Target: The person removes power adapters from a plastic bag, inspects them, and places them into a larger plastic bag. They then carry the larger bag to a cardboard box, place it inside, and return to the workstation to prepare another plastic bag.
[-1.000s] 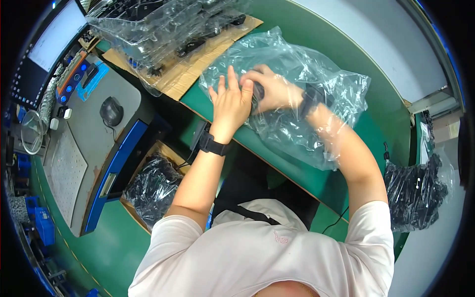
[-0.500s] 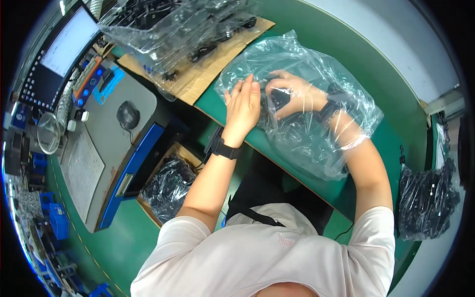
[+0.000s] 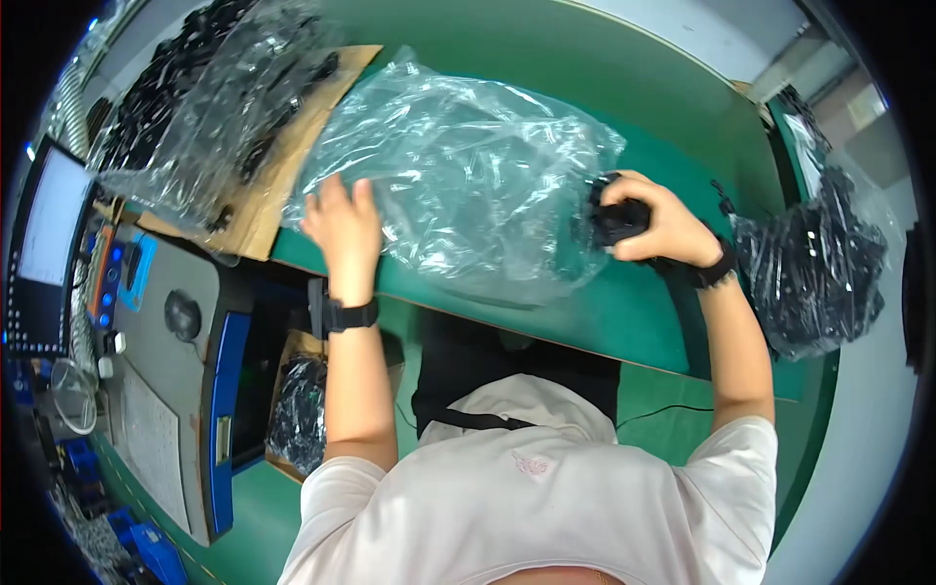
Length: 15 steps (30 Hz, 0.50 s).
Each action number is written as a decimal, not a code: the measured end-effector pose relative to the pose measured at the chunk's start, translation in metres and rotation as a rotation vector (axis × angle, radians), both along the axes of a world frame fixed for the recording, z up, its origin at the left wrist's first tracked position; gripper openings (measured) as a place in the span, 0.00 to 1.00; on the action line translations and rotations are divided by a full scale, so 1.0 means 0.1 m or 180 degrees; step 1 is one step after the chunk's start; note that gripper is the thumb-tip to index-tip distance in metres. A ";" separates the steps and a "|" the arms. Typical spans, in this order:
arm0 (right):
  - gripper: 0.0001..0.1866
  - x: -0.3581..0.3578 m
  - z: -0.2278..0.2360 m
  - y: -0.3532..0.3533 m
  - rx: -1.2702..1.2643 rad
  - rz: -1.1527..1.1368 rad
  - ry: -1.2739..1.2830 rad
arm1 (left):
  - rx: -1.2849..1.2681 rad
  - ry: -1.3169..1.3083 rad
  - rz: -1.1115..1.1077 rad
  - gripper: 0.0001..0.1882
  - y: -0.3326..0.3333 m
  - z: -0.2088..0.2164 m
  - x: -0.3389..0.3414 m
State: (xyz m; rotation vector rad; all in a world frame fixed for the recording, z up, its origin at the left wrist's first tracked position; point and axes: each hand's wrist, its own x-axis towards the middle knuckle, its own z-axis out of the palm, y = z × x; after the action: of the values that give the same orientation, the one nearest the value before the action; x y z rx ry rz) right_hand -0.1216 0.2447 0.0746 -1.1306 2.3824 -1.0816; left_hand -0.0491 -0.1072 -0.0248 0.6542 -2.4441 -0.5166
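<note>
A large clear plastic bag [image 3: 468,185] lies crumpled across the green worktable [image 3: 624,312]. My left hand [image 3: 345,229] rests at the bag's left end, fingers spread and holding nothing. At the bag's right end, my right hand [image 3: 668,224] is closed around a compact black object [image 3: 621,216], dark and bulky; its exact kind I cannot make out. That object is beside the bag's right edge, and I cannot tell whether the two touch.
Clear bags of black parts [image 3: 234,127] lie on a cardboard sheet [image 3: 283,195] at the far left. A black-filled plastic bag [image 3: 814,278] sits on the right. Left of the table stand a monitor [image 3: 49,244], a mouse [image 3: 182,314] and a carton [image 3: 292,453] with dark bagged contents.
My right hand has come out of the clear bag with the black object and moved right. My left hand has spread its fingers on the bag. The whole view has shifted.
</note>
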 end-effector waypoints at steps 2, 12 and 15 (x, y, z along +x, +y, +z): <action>0.29 0.18 0.09 0.46 -0.0964 -0.0594 -0.1192 | -0.0369 0.1176 -0.0177 0.19 0.00 -0.01 0.06; 0.45 0.31 0.31 0.16 -0.3905 0.0271 -0.2225 | -0.1316 0.0161 -0.1929 0.23 1.45 0.25 -0.20; 0.41 0.21 -0.01 0.11 -0.3540 -0.0101 -0.2316 | -0.1228 0.0052 -0.1885 0.23 1.60 0.13 -0.40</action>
State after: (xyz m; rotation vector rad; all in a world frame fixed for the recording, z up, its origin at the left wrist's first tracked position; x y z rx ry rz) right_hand -0.1010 0.2556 0.0737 -0.6898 1.1665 -2.4141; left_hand -0.0889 0.0533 -0.0113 -0.2416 -2.6003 -0.2455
